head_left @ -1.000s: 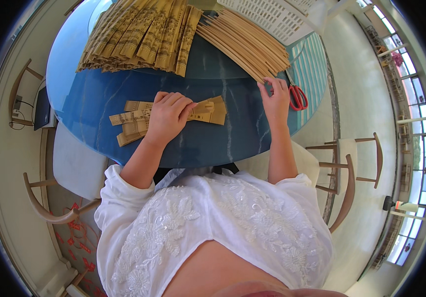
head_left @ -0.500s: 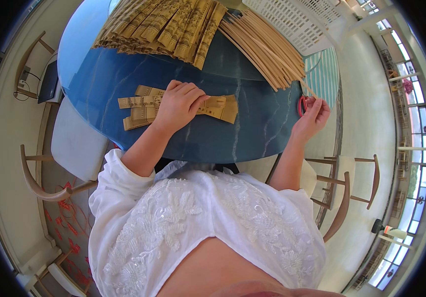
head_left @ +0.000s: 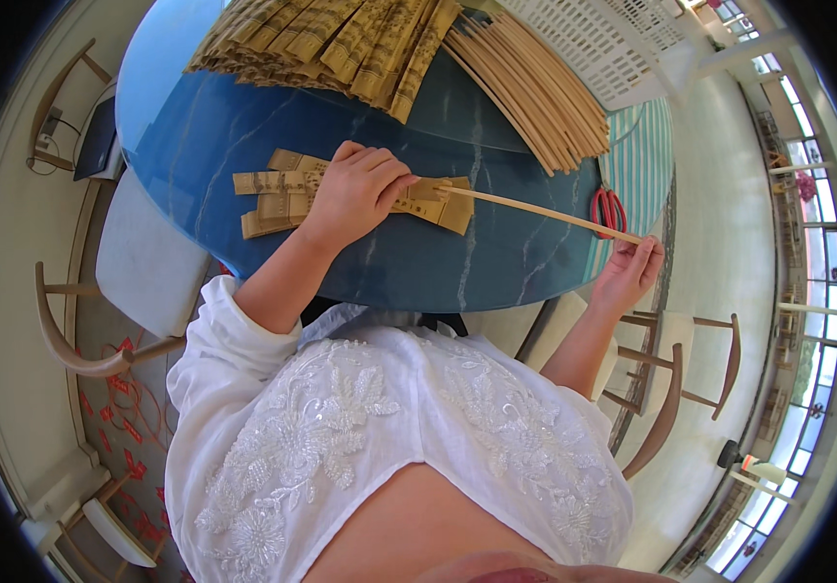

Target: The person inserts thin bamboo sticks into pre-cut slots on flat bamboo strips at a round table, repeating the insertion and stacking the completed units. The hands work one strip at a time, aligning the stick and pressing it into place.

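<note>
On the left of the blue marbled worktop (head_left: pixel 244 131), a thick pile of printed gold paper strips (head_left: pixel 321 49) lies fanned toward the far edge, probably to leave working room in front. Nearer, a few crossed strips (head_left: pixel 278 206) lie beneath the left hand (head_left: pixel 358 189); its fingers are curled over, thumb pinched in, seemingly to steady the paper, though I can't tell exactly what they grip. Rightward stretches a slim wooden stick (head_left: pixel 545 211), its far tip at the paper; whether it touches, I can't say. Beyond lie a bundle of sticks (head_left: pixel 535 97), a white slotted plastic basket (head_left: pixel 621 94) and red-handled scissors (head_left: pixel 608 209). The right hand (head_left: pixel 627 275) pinches the stick's near end between closed fingertips, presumably keeping its length free.
</note>
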`<state>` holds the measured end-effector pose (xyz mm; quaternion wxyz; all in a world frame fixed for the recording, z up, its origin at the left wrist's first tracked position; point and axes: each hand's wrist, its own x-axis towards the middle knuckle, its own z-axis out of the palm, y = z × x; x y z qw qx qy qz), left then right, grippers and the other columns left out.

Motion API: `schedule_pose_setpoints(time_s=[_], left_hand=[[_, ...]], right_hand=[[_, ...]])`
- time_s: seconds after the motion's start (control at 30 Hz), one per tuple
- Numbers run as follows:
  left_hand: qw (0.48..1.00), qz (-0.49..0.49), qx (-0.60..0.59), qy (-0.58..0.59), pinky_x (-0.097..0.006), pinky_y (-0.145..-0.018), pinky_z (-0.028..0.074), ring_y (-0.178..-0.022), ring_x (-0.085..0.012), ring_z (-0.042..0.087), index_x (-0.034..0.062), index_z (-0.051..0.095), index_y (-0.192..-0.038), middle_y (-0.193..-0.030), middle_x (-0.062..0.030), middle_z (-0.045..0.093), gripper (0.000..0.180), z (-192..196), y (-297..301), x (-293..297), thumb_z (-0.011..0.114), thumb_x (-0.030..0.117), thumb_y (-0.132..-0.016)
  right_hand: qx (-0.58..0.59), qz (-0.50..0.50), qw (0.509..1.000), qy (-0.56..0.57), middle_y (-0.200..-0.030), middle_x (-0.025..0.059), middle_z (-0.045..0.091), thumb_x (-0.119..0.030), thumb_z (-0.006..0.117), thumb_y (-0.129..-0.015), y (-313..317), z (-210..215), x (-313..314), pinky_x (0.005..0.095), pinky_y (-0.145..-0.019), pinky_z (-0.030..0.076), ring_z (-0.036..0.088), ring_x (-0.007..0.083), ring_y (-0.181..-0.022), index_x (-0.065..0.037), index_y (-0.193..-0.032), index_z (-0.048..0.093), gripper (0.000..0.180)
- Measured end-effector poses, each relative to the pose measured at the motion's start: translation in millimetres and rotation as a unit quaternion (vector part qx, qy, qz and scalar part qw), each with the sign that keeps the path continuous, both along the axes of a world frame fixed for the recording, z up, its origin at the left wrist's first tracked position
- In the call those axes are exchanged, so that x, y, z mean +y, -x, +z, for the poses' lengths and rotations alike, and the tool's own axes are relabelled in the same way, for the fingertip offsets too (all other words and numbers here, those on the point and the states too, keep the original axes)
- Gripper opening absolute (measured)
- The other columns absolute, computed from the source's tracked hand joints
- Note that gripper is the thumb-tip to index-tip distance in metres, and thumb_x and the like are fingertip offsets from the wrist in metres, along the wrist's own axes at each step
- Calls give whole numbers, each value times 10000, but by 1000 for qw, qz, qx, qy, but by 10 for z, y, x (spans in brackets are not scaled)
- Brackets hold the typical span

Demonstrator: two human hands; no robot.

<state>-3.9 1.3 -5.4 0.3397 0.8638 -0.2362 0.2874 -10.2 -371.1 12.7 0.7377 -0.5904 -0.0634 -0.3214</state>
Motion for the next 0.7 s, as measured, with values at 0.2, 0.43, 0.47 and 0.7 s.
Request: schedule_pose_setpoints(time_s=[0.2, 0.43, 0.47, 0.7], left_hand=[[1000, -4, -3, -1, -347, -750, 428, -726, -227, 600, 65, 650, -813, -767, -41, 617, 74, -2, 4, 1, 713, 105, -819], [1000, -13, -8, 2, -348, -751, 434, -723, -228, 599, 63, 649, -812, -765, -44, 618, 75, 18, 16, -10, 718, 95, -814], [1000, -14, -10, 3, -349, -750, 435, -722, -228, 599, 63, 649, -812, -764, -44, 618, 76, 18, 18, -11, 719, 94, -813], [1000, -8, -15, 4, -349, -746, 435, -721, -229, 600, 60, 649, -807, -759, -44, 619, 77, 19, 17, 1, 722, 84, -805]], right_hand=[[7, -1, 1000, 29, -853, 63, 576, -128, 522, -1009, -11, -13, 38, 270, -678, 460, 542, 142, -730, -32, -1033, 528, 100], [91, 88, 992, -31, -796, 46, 559, -119, 543, -1000, -29, -64, 319, 258, -672, 459, 531, 123, -705, -32, -994, 536, 87], [105, 96, 989, -40, -792, 45, 561, -115, 557, -992, -32, -83, 395, 255, -675, 459, 532, 119, -706, -32, -985, 541, 84], [207, 152, 966, -40, -817, 42, 629, -78, 655, -929, -44, -125, 1013, 237, -692, 471, 569, 97, -740, -20, -946, 621, 69]])
